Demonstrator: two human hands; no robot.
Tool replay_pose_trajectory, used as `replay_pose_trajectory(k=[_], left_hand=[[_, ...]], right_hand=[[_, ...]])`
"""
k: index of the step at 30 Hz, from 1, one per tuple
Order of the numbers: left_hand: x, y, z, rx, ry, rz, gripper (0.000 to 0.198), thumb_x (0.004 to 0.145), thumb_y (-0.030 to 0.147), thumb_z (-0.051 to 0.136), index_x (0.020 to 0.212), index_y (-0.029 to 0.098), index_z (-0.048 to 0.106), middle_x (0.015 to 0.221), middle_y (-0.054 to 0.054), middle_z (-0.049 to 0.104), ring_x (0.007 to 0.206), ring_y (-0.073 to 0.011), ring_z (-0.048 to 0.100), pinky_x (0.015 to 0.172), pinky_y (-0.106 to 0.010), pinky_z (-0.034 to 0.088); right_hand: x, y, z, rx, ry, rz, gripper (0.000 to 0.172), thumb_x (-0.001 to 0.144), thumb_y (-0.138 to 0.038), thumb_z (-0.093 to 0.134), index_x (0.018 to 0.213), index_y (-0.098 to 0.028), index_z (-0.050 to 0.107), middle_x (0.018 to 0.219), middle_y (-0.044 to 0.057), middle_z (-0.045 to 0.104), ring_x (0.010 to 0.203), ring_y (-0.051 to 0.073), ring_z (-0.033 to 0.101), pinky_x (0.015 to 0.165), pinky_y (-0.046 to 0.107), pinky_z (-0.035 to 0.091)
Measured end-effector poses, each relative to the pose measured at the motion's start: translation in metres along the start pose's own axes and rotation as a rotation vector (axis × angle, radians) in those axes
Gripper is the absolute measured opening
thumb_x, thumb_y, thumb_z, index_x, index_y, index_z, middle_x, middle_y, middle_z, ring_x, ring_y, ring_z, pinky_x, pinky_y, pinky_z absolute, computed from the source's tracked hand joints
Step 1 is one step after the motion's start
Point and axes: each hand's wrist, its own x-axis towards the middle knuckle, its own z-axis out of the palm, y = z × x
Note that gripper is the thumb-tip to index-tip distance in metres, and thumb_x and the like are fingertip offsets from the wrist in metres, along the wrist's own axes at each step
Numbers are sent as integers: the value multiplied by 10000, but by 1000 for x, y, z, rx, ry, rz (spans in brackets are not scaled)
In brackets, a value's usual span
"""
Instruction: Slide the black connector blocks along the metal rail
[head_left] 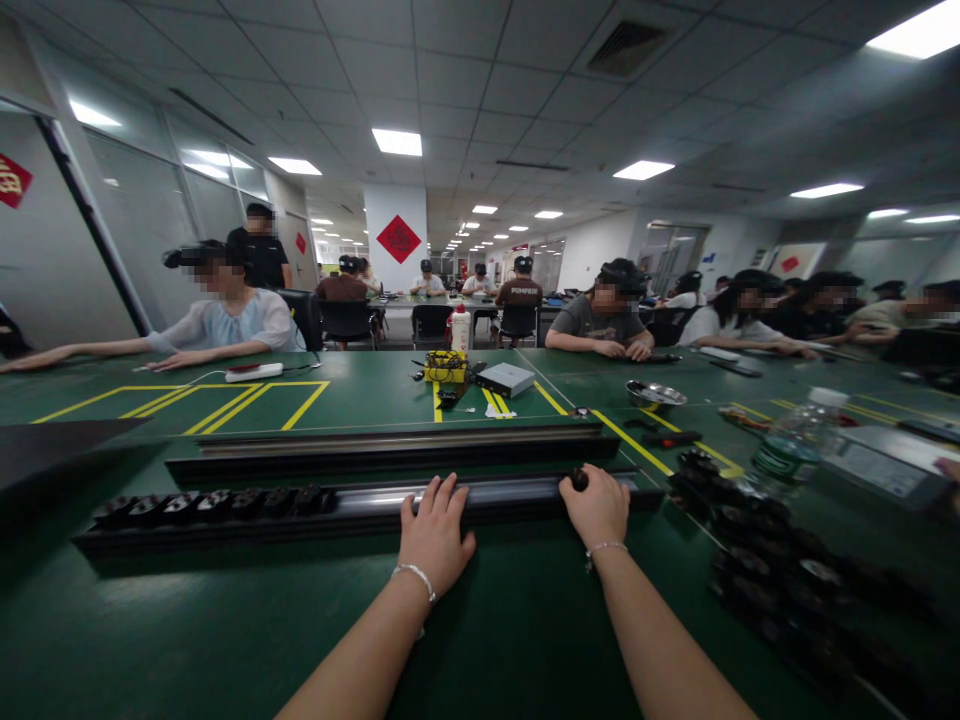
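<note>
A long black rail point(495, 497) lies across the green table point(225, 620) in front of me. My left hand point(435, 535) rests flat on its near edge, fingers spread over the shiny channel. My right hand point(598, 503) is closed around a small black part point(578, 479) at the rail's channel. Several black parts point(217, 502) sit in a row in the rail's left half. A second black rail point(390, 447) lies just behind the first.
A pile of small black parts point(757, 540) lies at my right, beside a water bottle point(791, 440). Farther back stand a metal bowl point(655, 395), a grey box point(506, 379) and a yellow tool point(445, 366). Other people sit around the tables.
</note>
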Motion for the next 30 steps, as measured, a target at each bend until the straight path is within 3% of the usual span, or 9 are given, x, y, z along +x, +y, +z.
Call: replay_pose_trajectory(k=[30], left_hand=[[-1,4,-7,2,-34,-37,543,740,343,457,1278,298,408,1439,-17,331,1325,-251,226,1040,-505,174]], right_hand=[[5,4,3,-8,-12,8,439,740,-365,428,1063,-106,574,1077,136,622,1031,255,516,978,399,225]])
